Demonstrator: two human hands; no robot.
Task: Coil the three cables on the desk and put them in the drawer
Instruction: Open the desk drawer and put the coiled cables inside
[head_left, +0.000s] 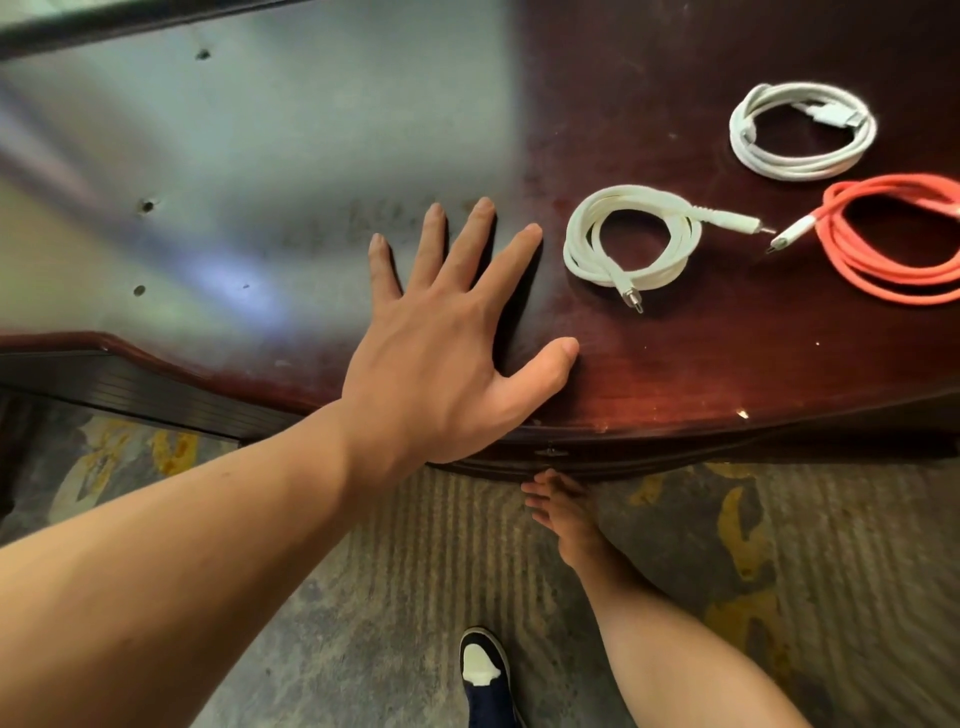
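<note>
Left hand flat, fingers spread on desk. Right hand reaches under drawer front; grip unclear. Three cables lie coiled. Pull drawer straight, steadily.

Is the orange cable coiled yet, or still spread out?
Coiled. The orange cable lies in stacked round loops on the desk, one white-tipped plug end sticking out left; its right side is cut off.

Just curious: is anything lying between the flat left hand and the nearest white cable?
No. The head view shows only bare desk between the left hand and the nearest white cable.
</note>
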